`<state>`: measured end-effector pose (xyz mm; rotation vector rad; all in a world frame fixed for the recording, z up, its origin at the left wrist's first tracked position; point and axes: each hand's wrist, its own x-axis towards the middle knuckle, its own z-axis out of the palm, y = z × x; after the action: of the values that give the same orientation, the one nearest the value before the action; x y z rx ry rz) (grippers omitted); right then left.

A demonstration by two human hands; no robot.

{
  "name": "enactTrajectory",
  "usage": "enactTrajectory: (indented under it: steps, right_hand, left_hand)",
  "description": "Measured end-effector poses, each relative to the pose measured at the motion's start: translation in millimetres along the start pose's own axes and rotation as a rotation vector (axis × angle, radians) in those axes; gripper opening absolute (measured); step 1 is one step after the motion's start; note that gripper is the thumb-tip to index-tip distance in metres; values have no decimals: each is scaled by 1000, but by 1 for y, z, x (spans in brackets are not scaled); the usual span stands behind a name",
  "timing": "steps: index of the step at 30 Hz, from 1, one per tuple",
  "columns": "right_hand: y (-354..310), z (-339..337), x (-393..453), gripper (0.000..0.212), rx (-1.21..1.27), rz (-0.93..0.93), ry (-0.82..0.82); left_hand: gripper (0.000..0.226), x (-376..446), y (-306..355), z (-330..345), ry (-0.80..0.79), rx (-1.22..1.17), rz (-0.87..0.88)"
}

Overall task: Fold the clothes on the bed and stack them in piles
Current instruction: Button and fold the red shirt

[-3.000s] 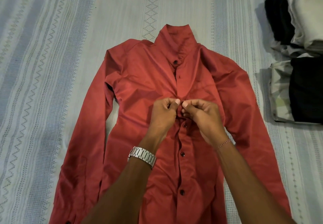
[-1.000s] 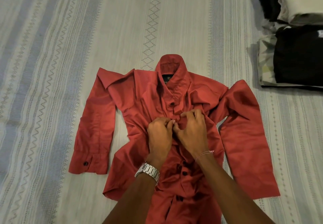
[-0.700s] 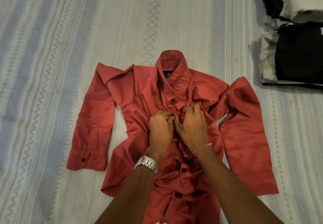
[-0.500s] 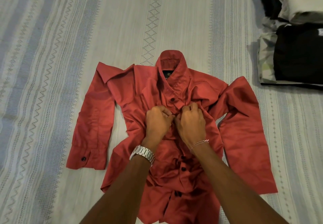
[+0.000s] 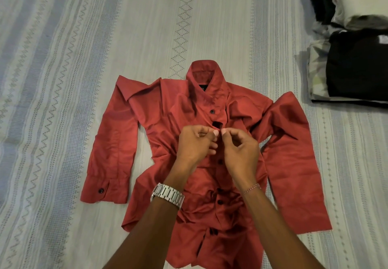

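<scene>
The red shirt lies front-up on the bed, collar pointing away from the person, body bunched and creased down the button line; both hands meet at its placket, just below the second button from the collar; the left hand has its fingers curled, thumb and forefinger pinching the edge of the cloth; the right hand mirrors it, thumb and forefinger nipped on the facing edge, the two thumb tips almost touching; whether a button sits between them I cannot quite tell, the fingers hide it. Beyond the hands a small dark gap shows in the placket, then a fastened button, then the standing collar; nearer than the hands a row of dark buttons runs down toward the person. Out from the left hand the left sleeve lies folded down alongside the body, its buttoned cuff level with the wrist; out from the right hand the other sleeve doubles over in a broad slab. A metal watch circles the left wrist; a thin bracelet the right. Far off past the right hand, at the bed's edge of view, sits a pile of folded clothes, black on pale.
</scene>
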<state>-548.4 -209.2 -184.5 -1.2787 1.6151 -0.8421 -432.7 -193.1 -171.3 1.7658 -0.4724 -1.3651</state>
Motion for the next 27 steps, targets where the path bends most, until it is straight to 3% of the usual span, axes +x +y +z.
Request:
enactTrajectory:
  steps: [11,19,27]
  right_hand:
    - [7,1,-2,13,79,32,-55]
    - [3,-2,3,20,225,190,-162]
    - [8,0,14,6,158,171,-188]
  left_hand:
    - [11,3,-6,7,87,109,95]
    - [12,7,-16,7,160,123,153]
    - [12,10,-18,8,114,-108,41]
